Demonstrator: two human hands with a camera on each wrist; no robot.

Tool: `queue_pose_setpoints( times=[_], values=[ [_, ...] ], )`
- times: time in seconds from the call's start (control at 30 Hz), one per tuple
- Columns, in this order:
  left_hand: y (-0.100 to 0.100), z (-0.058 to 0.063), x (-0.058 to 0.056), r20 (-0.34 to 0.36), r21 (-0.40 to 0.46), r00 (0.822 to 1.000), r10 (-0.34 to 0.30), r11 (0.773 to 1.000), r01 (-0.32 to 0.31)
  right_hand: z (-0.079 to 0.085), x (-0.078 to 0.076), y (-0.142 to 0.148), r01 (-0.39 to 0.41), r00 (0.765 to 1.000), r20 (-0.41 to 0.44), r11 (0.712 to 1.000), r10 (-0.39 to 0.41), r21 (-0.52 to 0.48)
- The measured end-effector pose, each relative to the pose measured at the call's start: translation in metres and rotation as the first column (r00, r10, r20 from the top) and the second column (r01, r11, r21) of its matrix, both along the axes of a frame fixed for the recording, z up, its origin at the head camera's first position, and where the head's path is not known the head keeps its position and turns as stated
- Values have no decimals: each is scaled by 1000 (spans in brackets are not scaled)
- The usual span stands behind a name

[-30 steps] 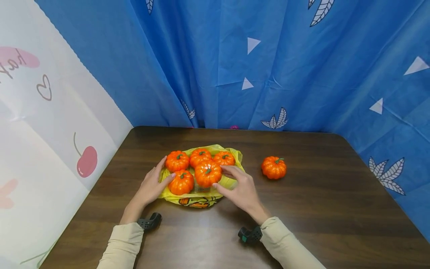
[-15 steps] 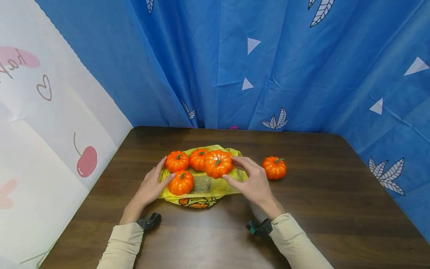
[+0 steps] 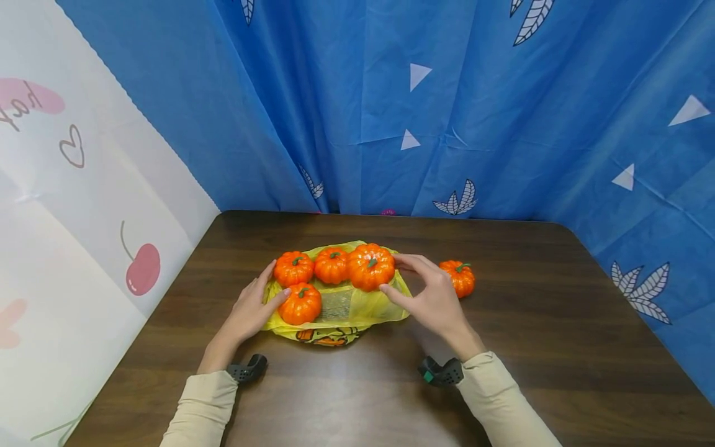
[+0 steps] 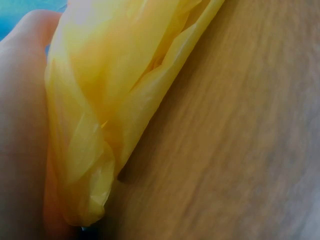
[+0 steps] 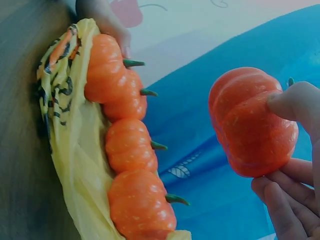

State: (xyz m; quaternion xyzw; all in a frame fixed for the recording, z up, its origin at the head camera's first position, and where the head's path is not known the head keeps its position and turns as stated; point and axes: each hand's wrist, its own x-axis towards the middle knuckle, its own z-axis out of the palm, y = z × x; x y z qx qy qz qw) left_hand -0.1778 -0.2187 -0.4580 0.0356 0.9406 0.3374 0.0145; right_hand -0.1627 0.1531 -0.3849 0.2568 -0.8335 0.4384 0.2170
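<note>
In the head view my right hand [image 3: 438, 304] holds a small orange toy pumpkin [image 3: 371, 267] with a green stem, thumb on one side and fingers on the other. The right wrist view shows this pumpkin [image 5: 252, 122] raised clear of the bag. A yellow plastic bag [image 3: 335, 316] lies spread on the table, with several like pumpkins [image 5: 132, 145] in its opening. The held one hides the back right pumpkin from the head view. My left hand [image 3: 248, 307] grips the bag's left end; bag film [image 4: 100, 115] fills much of the left wrist view.
Another orange pumpkin [image 3: 460, 279] stands on the dark wooden table [image 3: 558, 323], right of the bag and partly behind my right hand. A blue curtain [image 3: 335, 124] hangs at the table's far edge, and a white printed cloth [image 3: 100, 217] at the left.
My right hand has carried the pumpkin rightward and away from me, from over the bag's middle to over its back right corner. My left hand has stayed in place.
</note>
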Motion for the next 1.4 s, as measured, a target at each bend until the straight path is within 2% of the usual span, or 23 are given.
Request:
queue_pose_setpoints(
  times=[0.23,0.53,0.73,1.13,1.4],
  values=[
    [2,1,-1,4,10,1000,-9,1000,9,4,-4,16,-10,1000,28,1000,11,-26],
    [1,2,-1,3,13,1000,-5,1000,5,19,-6,36,15,997,79,1000,-16,16],
    [0,1,0,14,7,1000,1,1000,-1,22,-8,50,14,995,103,1000,-15,12],
    [0,-1,-1,0,12,1000,-5,1000,5,25,-11,81,74,987,143,997,-75,17],
    [-1,0,-1,5,9,1000,3,1000,-3,23,-15,104,150,974,170,988,-152,25]
  ],
)
